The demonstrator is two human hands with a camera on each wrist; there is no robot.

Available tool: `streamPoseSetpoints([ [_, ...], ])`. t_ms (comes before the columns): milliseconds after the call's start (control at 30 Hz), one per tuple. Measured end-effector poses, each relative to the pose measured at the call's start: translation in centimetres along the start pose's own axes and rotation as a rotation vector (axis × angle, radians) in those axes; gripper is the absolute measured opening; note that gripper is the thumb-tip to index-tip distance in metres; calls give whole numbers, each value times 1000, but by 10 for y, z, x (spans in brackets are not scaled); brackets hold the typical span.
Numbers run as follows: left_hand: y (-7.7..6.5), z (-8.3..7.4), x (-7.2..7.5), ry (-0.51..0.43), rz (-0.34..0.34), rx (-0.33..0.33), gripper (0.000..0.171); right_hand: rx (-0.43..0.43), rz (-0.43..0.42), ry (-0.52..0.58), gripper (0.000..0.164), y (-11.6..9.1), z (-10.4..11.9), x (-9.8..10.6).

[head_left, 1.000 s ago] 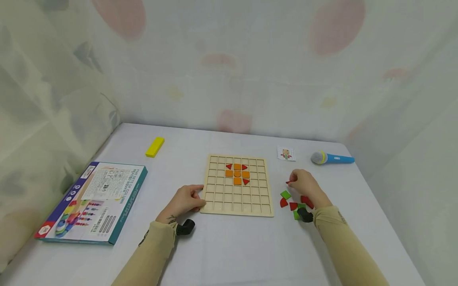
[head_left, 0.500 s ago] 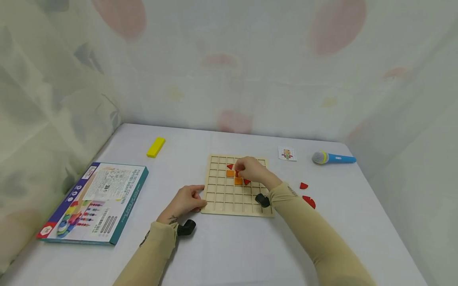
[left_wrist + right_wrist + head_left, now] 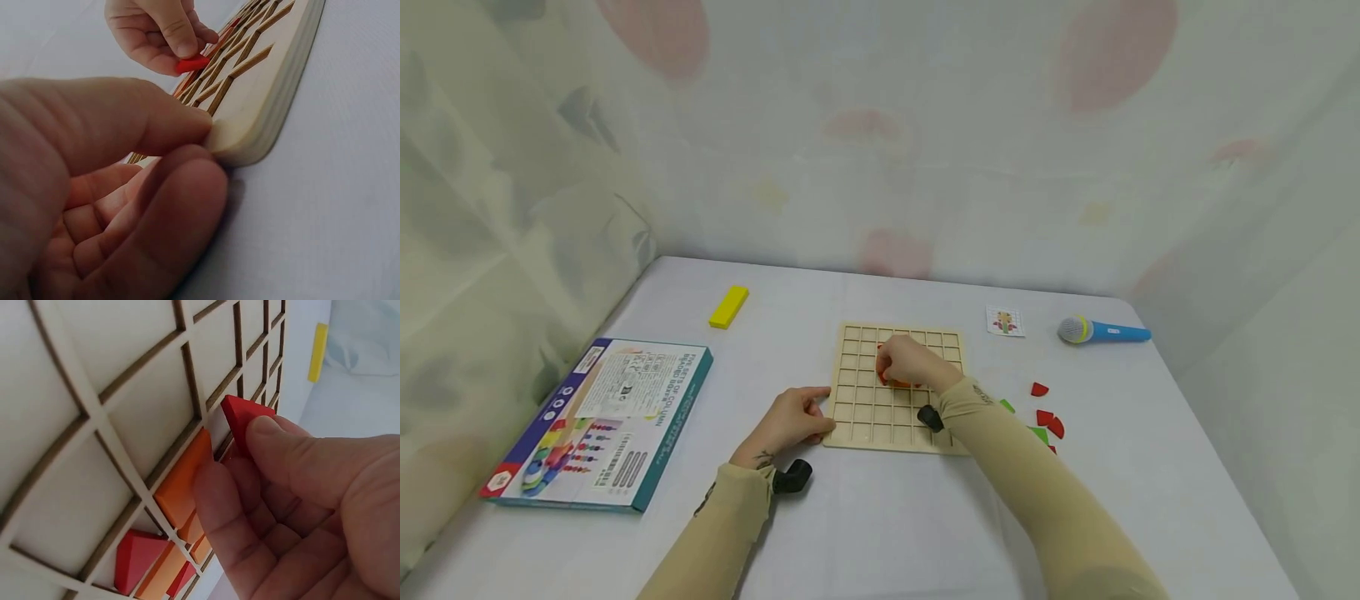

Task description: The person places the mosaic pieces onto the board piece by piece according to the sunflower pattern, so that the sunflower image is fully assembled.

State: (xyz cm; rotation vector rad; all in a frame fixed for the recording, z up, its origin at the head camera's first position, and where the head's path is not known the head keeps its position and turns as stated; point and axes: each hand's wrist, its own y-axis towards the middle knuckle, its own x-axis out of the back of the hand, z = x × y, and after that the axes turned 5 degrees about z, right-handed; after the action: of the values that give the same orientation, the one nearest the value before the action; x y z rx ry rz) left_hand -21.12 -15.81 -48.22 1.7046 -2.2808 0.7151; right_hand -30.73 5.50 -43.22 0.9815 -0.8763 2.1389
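Observation:
A wooden grid board (image 3: 861, 429) lies flat on the table. My left hand (image 3: 788, 419) grips it at the near left corner, with thumb and finger at the edge in the left wrist view. My right hand (image 3: 912, 364) is over the board's middle, pinching a red triangular tile (image 3: 245, 422) between thumb and fingers. The tile is tilted above a cell beside an orange square tile (image 3: 187, 481). Another red triangular tile (image 3: 137, 556) sits in the grid farther along. In the head view my right hand hides most of the set tiles.
Loose red tiles (image 3: 1039, 389) and green tiles (image 3: 1040, 434) lie right of the board, partly behind my right sleeve. A pattern card (image 3: 1004, 322) and a toy microphone (image 3: 1103, 331) are at the back right. A yellow block (image 3: 728, 307) and a flat box (image 3: 602, 423) lie left.
My right hand has moved left from the loose tiles to the board, carrying the red tile, then slightly farther left and down over the grid. My left hand has stayed at the board's corner.

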Motion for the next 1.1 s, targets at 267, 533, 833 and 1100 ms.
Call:
streamPoseSetpoints([
  [267, 1, 1, 0, 0, -2, 13, 63, 28, 6, -112, 17, 2, 5, 0],
  [533, 0, 1, 0, -6, -1, 12, 64, 1, 16, -249, 16, 4, 7, -2],
  [833, -1, 0, 1, -7, 0, 0, 64, 15, -31, -227, 22, -3, 10, 5],
  [1100, 0, 1, 1, -11, -1, 9, 65, 12, -197, -57, 25, -52, -13, 39],
])
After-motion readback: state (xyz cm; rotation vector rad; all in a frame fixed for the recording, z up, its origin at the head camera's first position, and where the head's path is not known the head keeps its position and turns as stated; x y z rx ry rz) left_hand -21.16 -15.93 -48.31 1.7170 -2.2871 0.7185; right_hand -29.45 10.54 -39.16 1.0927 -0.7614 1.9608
